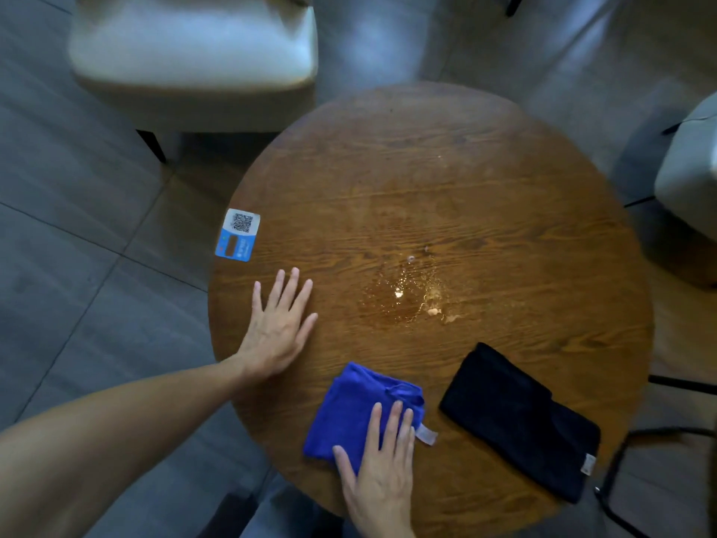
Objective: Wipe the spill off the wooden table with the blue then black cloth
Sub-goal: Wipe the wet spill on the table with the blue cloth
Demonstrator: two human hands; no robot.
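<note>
- Spill (407,297) sits wet and glistening near the middle of the round wooden table (543,242), so we judge the wiping not yet begun.
- We rest our right hand (382,471) flat on the folded blue cloth (349,409) at the near edge, fingers spread, pressing rather than gripping.
- Our left hand (277,328) lies open, palm down on bare wood, well apart from the puddle.
- The black cloth (520,421) lies untouched just right of the blue one; both passes are left to do.
- Its long axis runs diagonally, from far-left to near-right; the blue cloth tilts the other way.
</note>
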